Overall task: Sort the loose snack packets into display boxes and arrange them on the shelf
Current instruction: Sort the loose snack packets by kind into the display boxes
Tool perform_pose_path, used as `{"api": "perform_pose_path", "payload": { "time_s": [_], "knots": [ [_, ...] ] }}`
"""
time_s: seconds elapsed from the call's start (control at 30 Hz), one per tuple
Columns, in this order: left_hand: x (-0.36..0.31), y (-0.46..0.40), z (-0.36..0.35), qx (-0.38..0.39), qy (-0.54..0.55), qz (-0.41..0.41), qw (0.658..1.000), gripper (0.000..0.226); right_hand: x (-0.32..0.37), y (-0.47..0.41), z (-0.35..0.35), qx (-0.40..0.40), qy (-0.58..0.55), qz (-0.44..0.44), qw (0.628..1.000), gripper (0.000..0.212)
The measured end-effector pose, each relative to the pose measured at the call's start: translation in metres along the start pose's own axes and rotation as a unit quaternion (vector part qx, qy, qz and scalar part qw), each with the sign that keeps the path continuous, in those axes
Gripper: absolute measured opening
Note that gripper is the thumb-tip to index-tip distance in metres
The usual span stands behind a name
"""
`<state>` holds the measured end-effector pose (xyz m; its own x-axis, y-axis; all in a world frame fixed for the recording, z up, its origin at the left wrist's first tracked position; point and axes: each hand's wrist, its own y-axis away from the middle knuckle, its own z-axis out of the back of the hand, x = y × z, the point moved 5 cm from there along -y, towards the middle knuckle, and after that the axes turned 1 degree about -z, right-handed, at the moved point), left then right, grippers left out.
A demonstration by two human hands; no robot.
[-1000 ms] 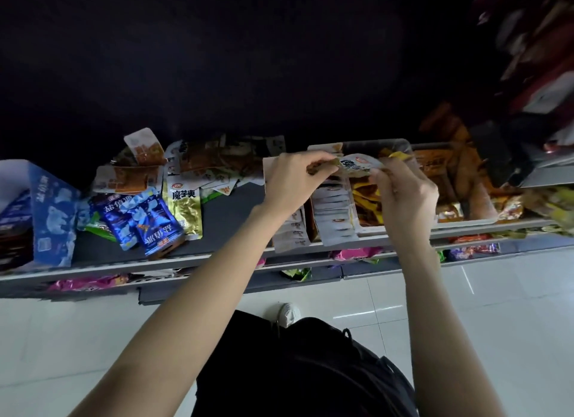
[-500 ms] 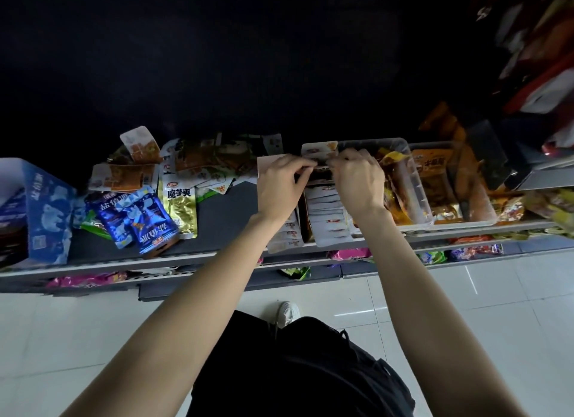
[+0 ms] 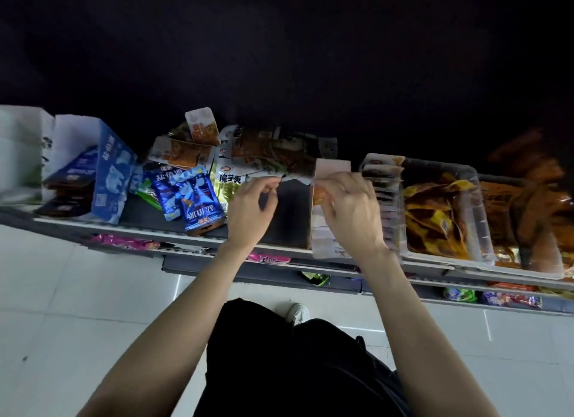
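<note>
Loose snack packets [image 3: 248, 155] lie heaped at the back of the grey shelf [image 3: 289, 218], with blue packets [image 3: 198, 205] and a yellow-green one [image 3: 228, 183] in front. A pale display box [image 3: 330, 168] holds rows of white packets [image 3: 385, 193]. My right hand [image 3: 351, 218] hovers over this box's left side, fingers pinched on a blurred orange packet [image 3: 320, 194]. My left hand [image 3: 251, 211] is over the bare shelf beside the loose heap, fingers curled and apart, with nothing in it.
A clear bin [image 3: 478, 218] of yellow and orange packets stands right of the box, with another bin [image 3: 553, 261] beyond it. A blue carton [image 3: 108, 174] stands at the far left. Lower shelves with more packets [image 3: 124, 241] jut out below; white floor tiles lie underneath.
Both hands were together at the back of the display box, tucking in a white packet. The left hand has since moved left toward the loose heap, and the right hand has shifted to the box's left side.
</note>
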<state>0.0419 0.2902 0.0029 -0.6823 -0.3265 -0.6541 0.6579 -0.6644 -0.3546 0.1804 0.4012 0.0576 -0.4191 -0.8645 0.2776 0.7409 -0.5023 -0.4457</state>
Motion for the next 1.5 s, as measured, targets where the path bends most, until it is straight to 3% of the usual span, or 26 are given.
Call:
{"api": "perform_pose_path", "payload": {
  "time_s": [0.1,0.17,0.23,0.4,0.53,0.63,0.8,0.93,1.1,1.23,1.4,1.43,1.5],
  "knots": [
    [0.060,0.015,0.029,-0.033,-0.036,0.089,0.995,0.030,0.034,-0.007,-0.061,0.110,0.005,0.042,0.993,0.027],
    [0.092,0.015,0.026,0.033,-0.081,0.142,0.986,0.040,0.049,-0.009,-0.105,0.236,0.009,0.037,0.971,0.035],
    [0.112,0.012,0.016,0.120,-0.126,0.157,0.972,0.057,0.059,-0.013,-0.137,0.311,0.014,0.034,0.950,0.046],
    [0.130,0.012,-0.002,0.279,-0.190,0.179,0.924,0.089,0.070,-0.043,-0.182,0.349,-0.008,0.010,0.937,0.064],
    [0.141,0.013,0.008,0.312,-0.247,0.155,0.904,0.085,0.059,-0.050,-0.204,0.409,0.018,-0.042,0.911,0.075],
    [0.143,0.012,0.014,0.304,-0.250,0.159,0.905,0.069,0.049,-0.034,-0.207,0.457,0.065,-0.036,0.886,0.074],
    [0.126,-0.007,0.005,0.202,-0.228,0.180,0.935,0.070,0.042,-0.009,-0.202,0.464,0.090,-0.023,0.881,0.065],
    [0.120,-0.006,-0.008,0.174,-0.124,0.244,0.946,0.069,0.039,0.003,-0.198,0.472,0.101,-0.010,0.876,0.062],
    [0.125,0.005,-0.003,0.142,0.052,0.363,0.920,0.046,0.037,0.007,-0.191,0.474,0.085,-0.017,0.876,0.059],
    [0.132,0.027,0.022,0.082,0.150,0.432,0.886,0.051,0.038,0.006,-0.175,0.421,-0.040,-0.116,0.899,0.054],
    [0.098,0.038,0.059,0.000,0.328,0.379,0.865,0.026,0.064,-0.001,-0.115,0.269,-0.275,-0.207,0.900,0.037],
    [0.088,0.036,0.066,0.002,0.311,0.338,0.888,0.021,0.067,-0.004,-0.099,0.239,-0.300,-0.208,0.900,0.036],
    [0.062,0.026,0.082,-0.017,0.129,0.166,0.978,0.016,0.072,-0.011,-0.069,0.200,-0.342,-0.210,0.894,0.038]
  ]
}}
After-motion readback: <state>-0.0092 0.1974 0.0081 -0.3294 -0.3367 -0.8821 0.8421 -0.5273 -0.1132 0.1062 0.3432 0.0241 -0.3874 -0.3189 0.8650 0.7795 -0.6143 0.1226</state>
